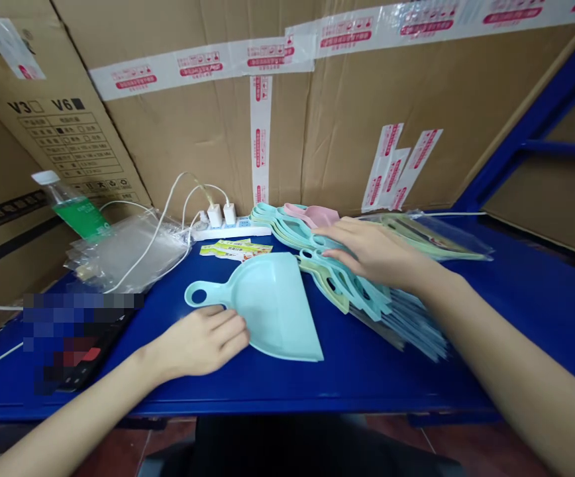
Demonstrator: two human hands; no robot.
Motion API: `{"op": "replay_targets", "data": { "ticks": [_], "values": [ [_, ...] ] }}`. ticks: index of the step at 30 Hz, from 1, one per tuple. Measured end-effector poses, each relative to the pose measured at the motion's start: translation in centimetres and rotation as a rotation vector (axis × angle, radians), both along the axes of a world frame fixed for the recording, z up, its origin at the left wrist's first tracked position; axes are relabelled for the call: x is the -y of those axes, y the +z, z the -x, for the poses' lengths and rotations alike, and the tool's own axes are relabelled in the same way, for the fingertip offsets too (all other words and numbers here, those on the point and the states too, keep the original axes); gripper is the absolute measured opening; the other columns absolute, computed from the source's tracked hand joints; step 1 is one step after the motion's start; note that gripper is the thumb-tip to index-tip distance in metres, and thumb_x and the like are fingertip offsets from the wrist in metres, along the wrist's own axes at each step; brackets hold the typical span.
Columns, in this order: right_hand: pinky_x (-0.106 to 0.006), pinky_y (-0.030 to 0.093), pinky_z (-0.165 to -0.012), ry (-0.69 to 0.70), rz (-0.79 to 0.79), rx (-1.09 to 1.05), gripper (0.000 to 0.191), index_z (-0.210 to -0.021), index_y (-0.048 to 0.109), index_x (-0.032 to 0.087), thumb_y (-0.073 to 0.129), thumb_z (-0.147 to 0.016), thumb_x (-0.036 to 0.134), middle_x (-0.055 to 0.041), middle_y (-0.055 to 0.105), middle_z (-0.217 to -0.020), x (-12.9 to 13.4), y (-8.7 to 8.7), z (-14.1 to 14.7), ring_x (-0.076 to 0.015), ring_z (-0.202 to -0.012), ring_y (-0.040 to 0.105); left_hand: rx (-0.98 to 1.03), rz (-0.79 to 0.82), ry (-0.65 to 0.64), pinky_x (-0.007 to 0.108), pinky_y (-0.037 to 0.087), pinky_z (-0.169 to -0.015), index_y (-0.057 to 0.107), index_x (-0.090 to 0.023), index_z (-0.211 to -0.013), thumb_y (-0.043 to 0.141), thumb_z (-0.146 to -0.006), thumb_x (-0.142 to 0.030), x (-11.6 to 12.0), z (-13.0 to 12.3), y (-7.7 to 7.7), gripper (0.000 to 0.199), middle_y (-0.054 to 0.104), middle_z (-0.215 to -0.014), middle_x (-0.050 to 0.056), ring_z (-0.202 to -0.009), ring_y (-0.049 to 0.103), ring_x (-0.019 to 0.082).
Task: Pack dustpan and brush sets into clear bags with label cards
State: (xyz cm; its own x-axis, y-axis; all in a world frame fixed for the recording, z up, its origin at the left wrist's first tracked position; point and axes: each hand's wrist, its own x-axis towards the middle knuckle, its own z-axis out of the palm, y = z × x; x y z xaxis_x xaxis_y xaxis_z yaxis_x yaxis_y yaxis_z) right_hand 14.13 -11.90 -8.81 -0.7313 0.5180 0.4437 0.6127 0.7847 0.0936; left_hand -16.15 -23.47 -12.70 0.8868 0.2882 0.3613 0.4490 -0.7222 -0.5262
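Note:
A light blue dustpan (272, 305) lies in front of me, its ring-shaped handle pointing left. My left hand (218, 341) has its fingers curled on the dustpan's near left rim, below the handle. To the right, my right hand (362, 245) is over the light blue handles, thumb and fingers apart; whether it touches one cannot be told. Below that hand lie several small brushes (362, 291) with blue and green handles and bristles toward the lower right. Behind them, several dustpans (280, 228) are stacked, with a pink one (317, 215) on top, partly hidden by my hand.
At the back is a white power strip (232, 228) with plugged chargers. Printed slips (238, 250) lie before it. On the left are clear plastic bags (138, 255), a green-labelled bottle (76, 209) and a partly blurred black object (99, 351). A bagged green item (431, 238) lies back right.

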Motion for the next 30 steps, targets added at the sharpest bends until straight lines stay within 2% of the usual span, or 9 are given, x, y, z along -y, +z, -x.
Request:
{"op": "replay_targets", "data": {
  "ticks": [4, 8, 12, 16, 21, 23, 26, 28, 30],
  "values": [
    [-0.040, 0.053, -0.082, 0.136, -0.077, 0.021, 0.031, -0.120, 0.065, 0.013, 0.048, -0.097, 0.025, -0.0142, 0.072, -0.099, 1.8, 0.9, 2.3, -0.0272, -0.096, 0.066, 0.054, 0.073, 0.015, 0.027, 0.041, -0.054, 0.057, -0.017, -0.078, 0.036, -0.097, -0.005, 0.7, 0.2, -0.6, 0.031, 0.058, -0.068, -0.001, -0.057, 0.052, 0.013],
    [-0.038, 0.053, -0.078, 0.239, -0.055, 0.046, 0.029, -0.118, 0.066, 0.010, 0.050, -0.098, 0.023, -0.0120, 0.071, -0.092, 3.9, 1.1, 5.7, -0.0252, -0.089, 0.065, 0.069, 0.103, -0.008, 0.027, 0.039, -0.053, 0.055, -0.018, -0.075, 0.036, -0.097, -0.005, 0.9, -0.1, -0.8, 0.032, 0.053, -0.066, -0.003, -0.056, 0.050, 0.012],
    [-0.037, 0.052, -0.081, 0.325, 0.047, 0.092, 0.026, -0.118, 0.066, 0.013, 0.055, -0.096, 0.022, -0.0110, 0.073, -0.100, 5.2, 0.1, 9.2, -0.0234, -0.093, 0.065, 0.065, 0.135, -0.023, 0.027, 0.036, -0.050, 0.053, -0.018, -0.071, 0.034, -0.096, -0.003, 1.3, -0.5, -1.1, 0.035, 0.050, -0.063, -0.003, -0.054, 0.047, 0.012],
    [-0.038, 0.052, -0.078, 0.349, 0.169, 0.142, 0.025, -0.113, 0.068, 0.010, 0.059, -0.094, 0.022, -0.0107, 0.072, -0.092, 5.9, -1.3, 12.0, -0.0245, -0.089, 0.063, 0.096, 0.188, -0.061, 0.027, 0.036, -0.050, 0.057, -0.019, -0.072, 0.034, -0.096, -0.004, 1.6, -0.6, -1.3, 0.036, 0.055, -0.065, -0.003, -0.054, 0.048, 0.012],
    [-0.036, 0.051, -0.072, 0.351, 0.282, 0.131, 0.018, -0.106, 0.068, 0.009, 0.062, -0.090, 0.016, -0.0086, 0.069, -0.083, 6.5, -2.8, 13.5, -0.0233, -0.081, 0.060, 0.257, 0.225, -0.108, 0.025, 0.042, -0.057, 0.061, -0.018, -0.077, 0.037, -0.101, -0.017, 1.8, 0.4, -0.1, 0.033, 0.060, -0.067, -0.002, -0.059, 0.050, 0.012],
    [-0.036, 0.051, -0.073, 0.352, 0.303, 0.088, 0.017, -0.105, 0.067, 0.010, 0.062, -0.091, 0.018, -0.0084, 0.067, -0.082, 6.6, -3.4, 13.5, -0.0230, -0.079, 0.059, 0.375, 0.166, -0.010, 0.025, 0.044, -0.061, 0.059, -0.018, -0.075, 0.038, -0.100, -0.018, 1.5, 1.1, 0.6, 0.033, 0.061, -0.069, 0.001, -0.062, 0.052, 0.013],
    [-0.038, 0.051, -0.080, 0.371, 0.305, -0.004, 0.018, -0.106, 0.066, 0.011, 0.060, -0.094, 0.023, -0.0099, 0.067, -0.088, 6.7, -4.1, 13.4, -0.0232, -0.084, 0.060, 0.423, 0.097, 0.317, 0.027, 0.044, -0.061, 0.060, -0.017, -0.079, 0.035, -0.101, -0.021, 0.8, 2.0, 1.0, 0.033, 0.063, -0.074, 0.004, -0.067, 0.056, 0.017],
    [-0.039, 0.050, -0.082, 0.386, 0.316, -0.060, 0.019, -0.107, 0.066, 0.012, 0.058, -0.094, 0.024, -0.0098, 0.067, -0.089, 6.9, -4.4, 13.3, -0.0230, -0.085, 0.059, 0.363, 0.134, 0.459, 0.029, 0.041, -0.058, 0.059, -0.018, -0.077, 0.031, -0.101, -0.025, 0.4, 2.2, 0.8, 0.038, 0.062, -0.070, 0.004, -0.065, 0.057, 0.018],
    [-0.038, 0.050, -0.080, 0.399, 0.341, -0.113, 0.018, -0.105, 0.066, 0.013, 0.057, -0.095, 0.025, -0.0090, 0.066, -0.088, 7.0, -4.8, 13.3, -0.0225, -0.084, 0.059, 0.323, 0.244, 0.548, 0.028, 0.035, -0.051, 0.055, -0.019, -0.072, 0.028, -0.102, -0.027, 0.2, 2.1, 0.5, 0.041, 0.056, -0.059, 0.001, -0.056, 0.054, 0.017]
  ]
}}
